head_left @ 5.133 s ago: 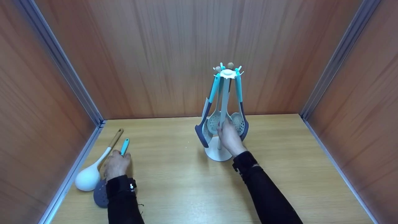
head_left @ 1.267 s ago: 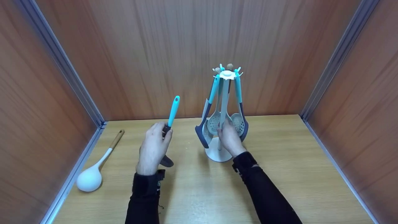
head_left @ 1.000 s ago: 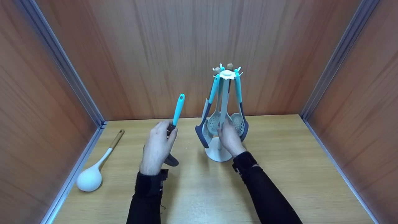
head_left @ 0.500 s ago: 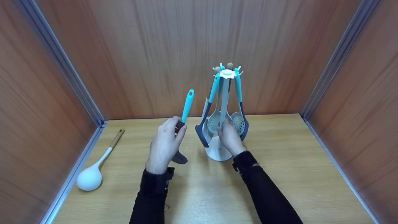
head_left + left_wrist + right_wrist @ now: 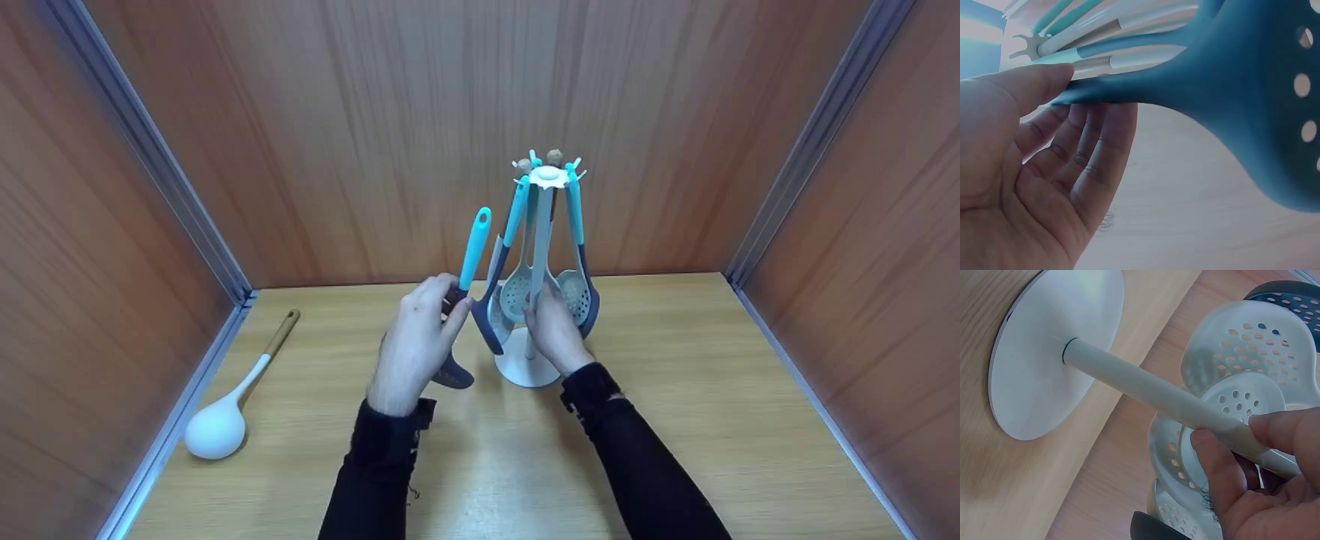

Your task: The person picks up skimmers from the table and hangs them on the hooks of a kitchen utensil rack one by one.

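Observation:
My left hand [image 5: 416, 330] pinches a dark blue skimmer [image 5: 1213, 101] low on its turquoise handle, thumb above and fingers beneath in the left wrist view. The handle points up, and the holed head hangs below, partly behind the hand in the head view. Just to its right stands a white rotating-style utensil stand [image 5: 541, 240] with a round base [image 5: 1055, 354]. Several turquoise- and wood-handled utensils hang from its top hooks, among them a pale slotted spoon [image 5: 517, 292]. My right hand [image 5: 553, 330] grips the stand's pole [image 5: 1145, 391] between thumb and fingers.
A white ladle [image 5: 215, 431] with a wooden handle lies on the light wooden table [image 5: 675, 420] at the left, beside the metal edge strip. Wood-grain panels [image 5: 390, 150] close the space at the back and both sides.
Five seconds ago the skimmer lay beside the ladle under my left hand. It has been lifted and carried right, up close to the stand. My right hand stays on the pole.

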The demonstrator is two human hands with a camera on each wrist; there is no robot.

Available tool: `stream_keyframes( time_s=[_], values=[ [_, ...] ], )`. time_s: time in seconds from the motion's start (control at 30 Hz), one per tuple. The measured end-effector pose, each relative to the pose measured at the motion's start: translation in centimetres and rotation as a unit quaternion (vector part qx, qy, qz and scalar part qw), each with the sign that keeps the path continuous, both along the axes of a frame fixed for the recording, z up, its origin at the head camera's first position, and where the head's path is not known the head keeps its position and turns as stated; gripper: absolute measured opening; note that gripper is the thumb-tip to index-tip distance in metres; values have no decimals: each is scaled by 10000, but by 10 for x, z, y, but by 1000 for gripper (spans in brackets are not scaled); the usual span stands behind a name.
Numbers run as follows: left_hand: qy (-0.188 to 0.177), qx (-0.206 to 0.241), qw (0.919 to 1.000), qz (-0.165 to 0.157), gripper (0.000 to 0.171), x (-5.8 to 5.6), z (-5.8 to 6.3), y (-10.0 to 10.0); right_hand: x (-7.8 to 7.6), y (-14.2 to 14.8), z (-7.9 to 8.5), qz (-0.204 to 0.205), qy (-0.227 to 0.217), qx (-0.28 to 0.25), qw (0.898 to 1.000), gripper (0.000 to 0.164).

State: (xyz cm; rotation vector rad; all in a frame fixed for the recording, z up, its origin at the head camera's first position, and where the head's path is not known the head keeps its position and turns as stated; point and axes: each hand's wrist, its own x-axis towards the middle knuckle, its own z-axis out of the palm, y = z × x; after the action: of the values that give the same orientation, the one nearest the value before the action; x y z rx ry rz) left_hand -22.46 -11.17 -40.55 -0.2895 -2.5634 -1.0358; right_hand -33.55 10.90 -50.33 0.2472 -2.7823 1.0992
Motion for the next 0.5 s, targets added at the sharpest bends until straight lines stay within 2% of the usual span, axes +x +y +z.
stream_keyframes(
  time_s=[0.5],
  values=[
    [-1,67,9995,-308,20,-5,7,18,2,-1,2,6,45,-136,9999,35]
  ],
)
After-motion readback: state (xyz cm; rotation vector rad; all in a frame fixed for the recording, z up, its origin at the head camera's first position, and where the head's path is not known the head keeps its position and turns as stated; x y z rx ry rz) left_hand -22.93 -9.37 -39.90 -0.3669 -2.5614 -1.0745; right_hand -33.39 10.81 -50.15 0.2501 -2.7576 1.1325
